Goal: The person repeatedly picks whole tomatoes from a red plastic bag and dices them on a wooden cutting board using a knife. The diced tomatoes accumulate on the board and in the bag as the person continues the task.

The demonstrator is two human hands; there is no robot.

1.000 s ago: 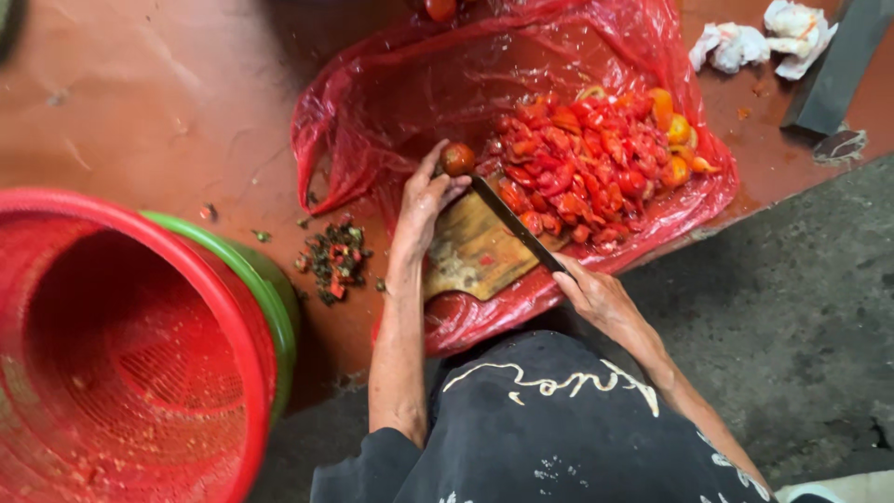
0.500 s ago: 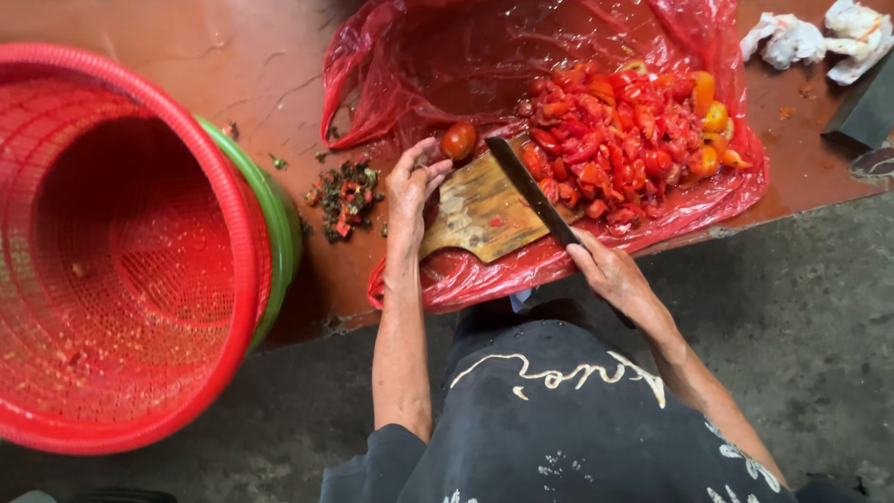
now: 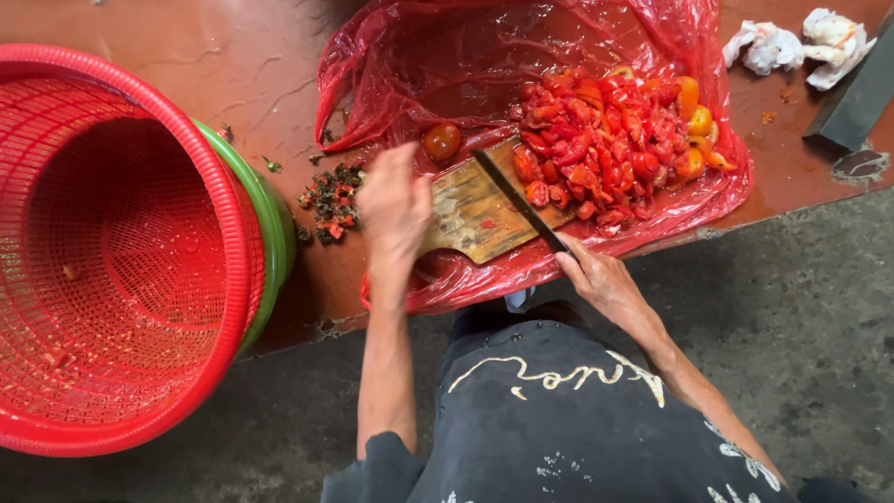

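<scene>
We are noting a red basket point(image 3: 121, 251) at left | red plastic sheet point(image 3: 447, 74) | chopped tomatoes point(image 3: 615, 140) piling beyond the wooden board point(image 3: 470, 214) | step: chopping | right hand point(image 3: 596, 279) gripping knife point(image 3: 517, 197) | left hand point(image 3: 396, 200) loosely cupped, holding nothing, nearing whole tomato point(image 3: 442, 142); it needs steadying under the blade.

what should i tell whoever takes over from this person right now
Right hand: grip closed on the knife, blade lying across the wooden board.
Left hand: above the board's left edge, holding nothing that I can see.
One whole tomato sits just past the board on the red plastic sheet.
Done: a pile of cut tomatoes lies right of the board; a small heap of stems and scraps lies on the floor to its left.
Left: the whole tomato is uncut. The red basket holds only a few bits.
</scene>
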